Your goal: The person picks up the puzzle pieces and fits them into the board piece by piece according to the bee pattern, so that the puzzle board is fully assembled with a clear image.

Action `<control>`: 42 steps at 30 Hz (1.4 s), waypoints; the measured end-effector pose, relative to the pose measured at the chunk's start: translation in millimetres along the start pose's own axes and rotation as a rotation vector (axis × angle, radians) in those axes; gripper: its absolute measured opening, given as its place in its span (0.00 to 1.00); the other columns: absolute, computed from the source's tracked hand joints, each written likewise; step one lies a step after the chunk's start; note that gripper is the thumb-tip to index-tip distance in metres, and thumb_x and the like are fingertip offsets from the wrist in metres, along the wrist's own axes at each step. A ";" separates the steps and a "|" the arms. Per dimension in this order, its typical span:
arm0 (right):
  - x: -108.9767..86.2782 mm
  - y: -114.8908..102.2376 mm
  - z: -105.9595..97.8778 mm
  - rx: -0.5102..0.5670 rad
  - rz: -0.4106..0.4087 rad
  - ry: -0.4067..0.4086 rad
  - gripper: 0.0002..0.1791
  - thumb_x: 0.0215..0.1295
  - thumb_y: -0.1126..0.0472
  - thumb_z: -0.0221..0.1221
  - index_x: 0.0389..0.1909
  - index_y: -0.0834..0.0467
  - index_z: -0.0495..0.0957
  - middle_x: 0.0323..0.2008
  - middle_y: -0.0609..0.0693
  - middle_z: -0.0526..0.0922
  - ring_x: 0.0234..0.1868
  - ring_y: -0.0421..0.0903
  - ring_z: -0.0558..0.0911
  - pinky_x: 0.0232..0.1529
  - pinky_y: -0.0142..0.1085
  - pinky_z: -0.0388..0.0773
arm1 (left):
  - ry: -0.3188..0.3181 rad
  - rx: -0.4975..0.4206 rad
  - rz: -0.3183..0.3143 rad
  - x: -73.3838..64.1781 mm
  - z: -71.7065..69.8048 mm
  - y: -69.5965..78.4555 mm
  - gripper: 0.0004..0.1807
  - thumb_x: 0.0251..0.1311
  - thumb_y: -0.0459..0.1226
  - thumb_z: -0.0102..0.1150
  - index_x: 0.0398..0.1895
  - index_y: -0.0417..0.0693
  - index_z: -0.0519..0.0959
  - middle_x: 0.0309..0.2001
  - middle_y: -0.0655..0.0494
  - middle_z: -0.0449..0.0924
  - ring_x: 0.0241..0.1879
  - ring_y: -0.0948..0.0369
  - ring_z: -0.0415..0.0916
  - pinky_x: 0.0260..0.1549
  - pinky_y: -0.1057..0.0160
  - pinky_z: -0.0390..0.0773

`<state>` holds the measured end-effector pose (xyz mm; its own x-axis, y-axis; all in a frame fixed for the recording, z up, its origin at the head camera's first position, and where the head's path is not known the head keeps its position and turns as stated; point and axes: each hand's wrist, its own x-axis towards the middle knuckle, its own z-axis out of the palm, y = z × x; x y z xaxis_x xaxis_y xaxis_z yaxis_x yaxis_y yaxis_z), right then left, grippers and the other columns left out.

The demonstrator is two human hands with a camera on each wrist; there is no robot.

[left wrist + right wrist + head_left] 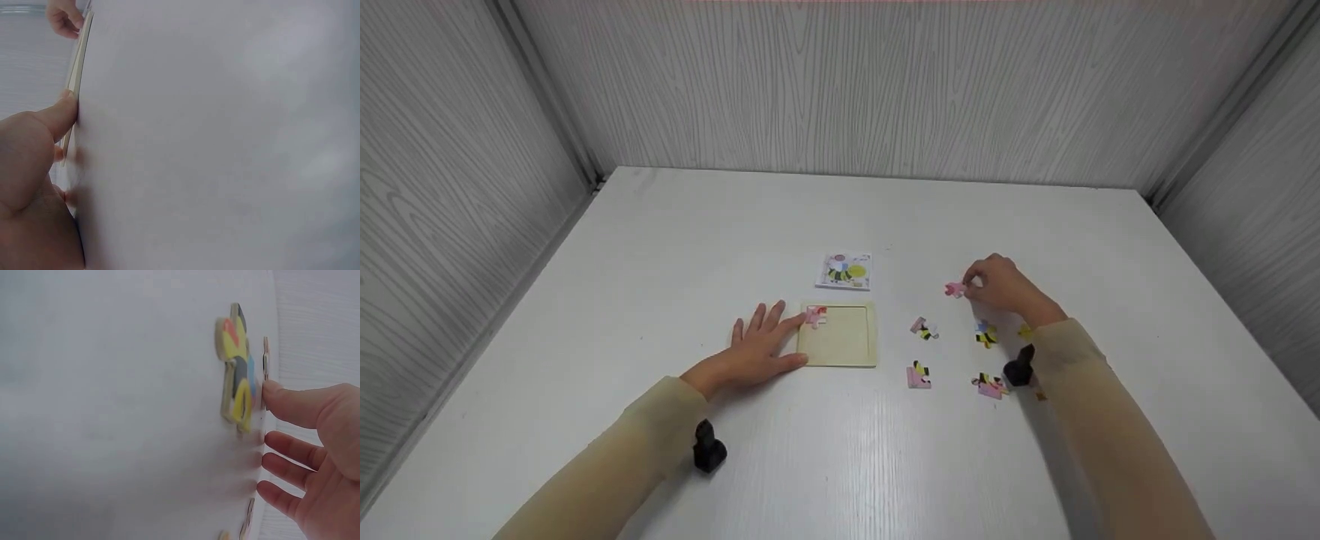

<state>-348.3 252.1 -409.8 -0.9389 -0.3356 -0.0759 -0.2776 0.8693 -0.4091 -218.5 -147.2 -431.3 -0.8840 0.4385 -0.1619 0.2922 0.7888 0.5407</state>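
Note:
My left hand (757,352) lies with fingers spread at the left edge of a shallow wooden puzzle tray (872,337), thumb and index finger touching its frame. In the tray's upper left corner sits a pink-and-red puzzle piece (815,316). To the right, my right hand (1003,285) pinches a pink puzzle piece (954,289) by its right side, at the table surface. In the right wrist view the thumb (292,405) meets a thin piece edge-on; the index fingertip is hidden there. The left wrist view shows the left thumb (62,115) on the tray's rim.
A bee picture card (844,271) lies behind the tray. Between tray and right forearm are several loose pieces, including a bee-striped piece (985,334), a pink-and-white piece (924,328) and a pink-and-yellow piece (919,375). The right sleeve partly covers others. Walls enclose the table's back and sides.

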 end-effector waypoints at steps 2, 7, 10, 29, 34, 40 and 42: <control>-1.2 0.8 0.3 0.014 0.013 -0.004 0.12 0.63 0.61 0.58 0.45 0.63 0.78 0.44 0.61 0.71 0.44 0.54 0.67 0.47 0.50 0.66 | -0.003 0.003 -0.004 0.5 0.2 0.6 0.38 0.64 0.55 0.48 0.73 0.53 0.49 0.73 0.41 0.30 0.69 0.43 0.21 0.59 0.37 0.25; -4.8 2.8 0.4 0.046 0.001 0.005 0.14 0.63 0.61 0.58 0.46 0.63 0.77 0.45 0.61 0.72 0.44 0.55 0.68 0.48 0.50 0.67 | -0.006 0.006 -0.005 1.0 0.3 1.0 0.39 0.64 0.55 0.48 0.73 0.53 0.49 0.73 0.41 0.30 0.69 0.43 0.21 0.59 0.36 0.25; -8.0 2.6 -0.6 0.072 -0.013 0.010 0.14 0.64 0.61 0.57 0.47 0.63 0.76 0.47 0.62 0.71 0.47 0.56 0.69 0.50 0.51 0.68 | -0.007 0.008 -0.009 1.6 -0.1 2.1 0.38 0.64 0.54 0.48 0.73 0.53 0.49 0.73 0.41 0.31 0.69 0.42 0.22 0.59 0.36 0.25; -16.3 -11.7 5.8 0.202 -0.060 0.054 0.16 0.66 0.56 0.56 0.50 0.61 0.73 0.52 0.58 0.71 0.56 0.56 0.68 0.57 0.52 0.63 | -0.012 0.023 -0.015 2.6 -1.9 -2.4 0.39 0.64 0.56 0.47 0.73 0.53 0.48 0.73 0.42 0.30 0.69 0.43 0.21 0.59 0.37 0.24; -24.0 -24.3 7.2 0.217 -0.078 0.066 0.16 0.66 0.55 0.56 0.50 0.60 0.73 0.52 0.57 0.71 0.56 0.56 0.68 0.57 0.52 0.64 | -0.015 0.016 -0.021 2.7 -1.0 -2.8 0.40 0.64 0.57 0.47 0.74 0.54 0.48 0.73 0.42 0.29 0.69 0.43 0.21 0.59 0.37 0.24; -29.2 -38.5 9.4 0.211 -0.179 0.073 0.15 0.64 0.57 0.58 0.48 0.61 0.74 0.51 0.58 0.72 0.54 0.57 0.69 0.55 0.51 0.64 | -0.002 0.011 -0.017 2.4 1.0 -2.2 0.39 0.64 0.57 0.47 0.73 0.54 0.49 0.73 0.42 0.30 0.70 0.43 0.22 0.59 0.37 0.25; -29.7 -42.1 10.3 0.208 -0.205 0.073 0.14 0.64 0.58 0.58 0.47 0.61 0.75 0.51 0.58 0.72 0.54 0.57 0.69 0.55 0.51 0.64 | 0.001 0.004 -0.015 2.4 1.1 -1.9 0.39 0.64 0.56 0.47 0.73 0.54 0.49 0.73 0.42 0.30 0.69 0.43 0.22 0.59 0.37 0.25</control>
<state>-306.6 221.7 -399.7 -0.8820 -0.4626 0.0896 -0.4219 0.6905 -0.5876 -220.8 -147.2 -433.7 -0.8886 0.4264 -0.1692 0.2805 0.7968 0.5351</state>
